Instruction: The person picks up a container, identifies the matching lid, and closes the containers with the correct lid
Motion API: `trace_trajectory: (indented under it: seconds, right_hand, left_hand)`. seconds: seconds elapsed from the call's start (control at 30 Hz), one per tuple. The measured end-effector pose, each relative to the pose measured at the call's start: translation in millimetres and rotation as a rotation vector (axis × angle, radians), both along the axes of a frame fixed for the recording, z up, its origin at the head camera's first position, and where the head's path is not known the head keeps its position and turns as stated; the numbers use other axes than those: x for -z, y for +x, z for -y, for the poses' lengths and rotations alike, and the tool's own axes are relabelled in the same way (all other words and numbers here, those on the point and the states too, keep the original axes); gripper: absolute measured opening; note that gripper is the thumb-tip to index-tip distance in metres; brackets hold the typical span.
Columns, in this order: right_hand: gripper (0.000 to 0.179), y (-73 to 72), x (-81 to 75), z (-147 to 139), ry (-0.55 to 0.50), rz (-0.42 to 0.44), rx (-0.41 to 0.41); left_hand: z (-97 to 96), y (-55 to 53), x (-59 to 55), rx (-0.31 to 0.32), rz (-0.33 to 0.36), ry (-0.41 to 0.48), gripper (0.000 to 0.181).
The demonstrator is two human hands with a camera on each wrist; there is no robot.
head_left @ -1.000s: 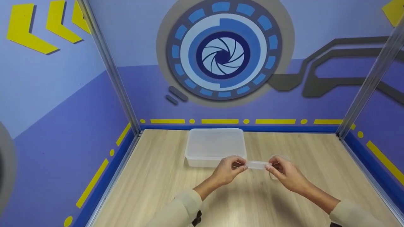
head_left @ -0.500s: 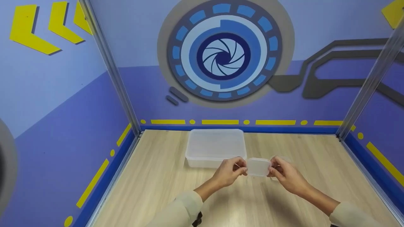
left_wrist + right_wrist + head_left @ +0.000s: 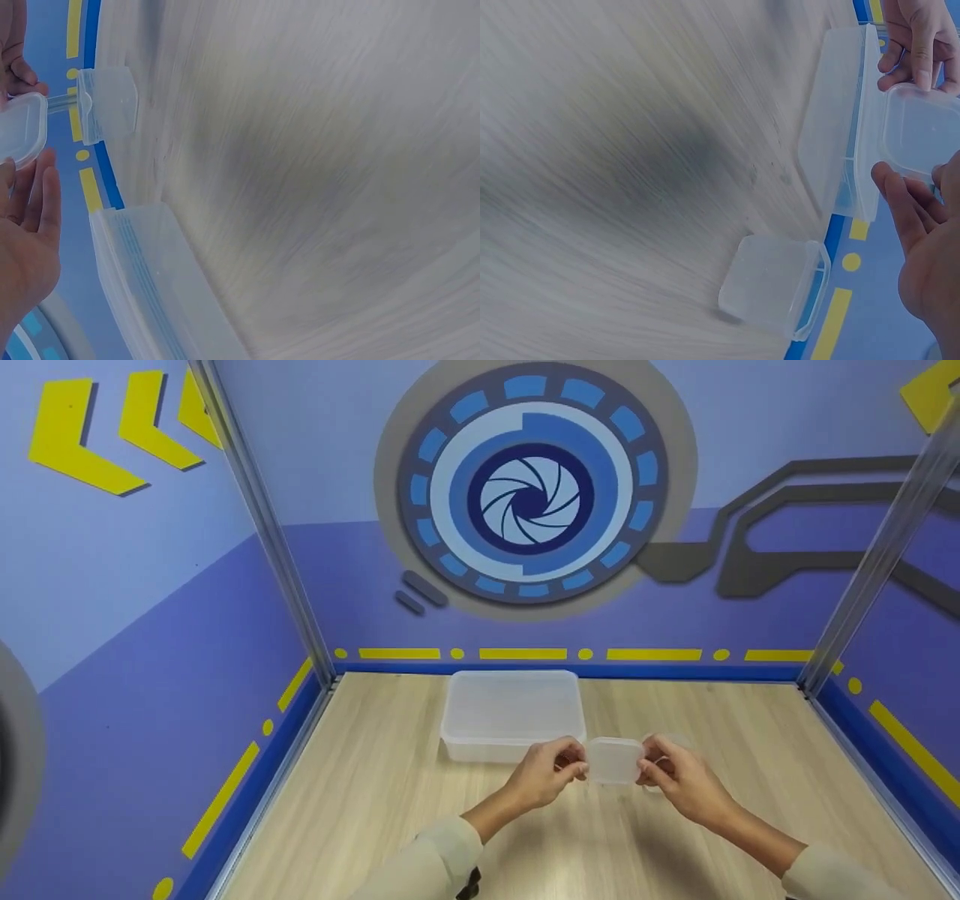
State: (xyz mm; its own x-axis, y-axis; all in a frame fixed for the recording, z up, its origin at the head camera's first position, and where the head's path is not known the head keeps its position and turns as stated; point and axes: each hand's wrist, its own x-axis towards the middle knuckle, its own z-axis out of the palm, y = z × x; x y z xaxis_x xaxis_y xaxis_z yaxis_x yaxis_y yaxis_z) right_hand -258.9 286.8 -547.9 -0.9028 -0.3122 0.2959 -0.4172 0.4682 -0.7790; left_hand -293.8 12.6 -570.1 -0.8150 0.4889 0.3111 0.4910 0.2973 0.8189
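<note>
A small, clear square lid (image 3: pixel 616 761) is held up above the table between both hands. My left hand (image 3: pixel 538 774) pinches its left edge between thumb and fingers. On the opposite edge, my right hand (image 3: pixel 688 781) pinches it the same way. The lid's broad face is turned toward the head camera. Behind the right hand stands a small clear plastic container (image 3: pixel 769 285), mostly hidden in the head view; the right wrist view shows its top uncovered.
A large translucent food container (image 3: pixel 514 709), its lid on, stands at the back of the wooden table (image 3: pixel 375 780), just behind the left hand. Blue printed walls (image 3: pixel 330 585) and metal corner posts (image 3: pixel 259 510) enclose the back and sides.
The lid has tilted from a narrow, nearly edge-on view to showing its full square face. Both hands keep their pinch and have hardly shifted. The containers stay in place.
</note>
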Motion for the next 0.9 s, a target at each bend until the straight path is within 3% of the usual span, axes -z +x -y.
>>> trace_trajectory:
  seconds: [0.2,0.43,0.53,0.73,0.9]
  right_hand:
    - [0.015,-0.8,1.2,-2.3,-0.004,-0.066,-0.003]
    - [0.033,-0.2,1.4,-2.0,0.000,-0.081,0.032]
    - [0.038,0.5,1.1,-1.8,0.013,-0.075,0.068]
    - [0.040,-1.1,1.2,-3.6,0.053,-0.130,0.094]
    - [0.041,-1.3,1.2,-3.5,0.056,-0.131,0.104]
  left_hand:
    - [-3.1,1.3,-1.9,-0.014,-0.019,0.020,0.002]
    - [-6.4,1.9,-7.1,0.022,-0.006,0.027,0.047]
    - [-9.4,2.2,-9.6,0.039,0.011,0.011,0.057]
    - [-15.9,3.2,-10.7,0.051,0.059,0.005,0.061]
    - [-18.5,3.1,-10.7,0.042,0.023,-0.013,0.062]
